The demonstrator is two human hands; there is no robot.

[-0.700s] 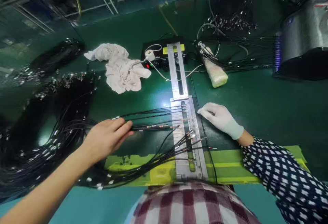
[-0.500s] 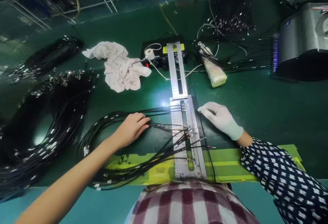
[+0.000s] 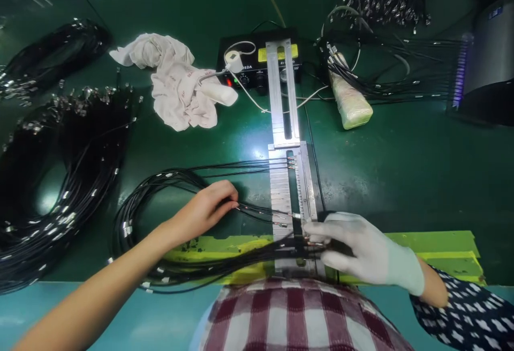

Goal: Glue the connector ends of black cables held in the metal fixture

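Note:
My bare left hand [image 3: 212, 206] pinches a few thin black cables, whose metal-tipped ends lie across the slotted metal fixture [image 3: 280, 179]. Several other cables [image 3: 241, 166] run above that hand, with their tips set in the fixture's upper slots. My right hand [image 3: 361, 249], in a white glove, reaches over the fixture's lower right edge. Its fingers curl around the ends of a lower cable bundle [image 3: 249, 257], partly hiding them. The cables loop round in a coil [image 3: 126, 228] to the left of the fixture.
Large black cable bundles [image 3: 76, 217] lie at the left. Behind are a crumpled white cloth [image 3: 176, 88], a black control box [image 3: 257, 75] and a wrapped block [image 3: 351, 102] beside more cables. A grey machine [image 3: 490, 56] stands at the right. Yellow-green tape [image 3: 433, 249] lines the table's front edge.
My right hand has moved down and toward me, from beside the fixture's middle to the lower cable ends. My left hand has shifted slightly, still on its cables. The view has tilted down.

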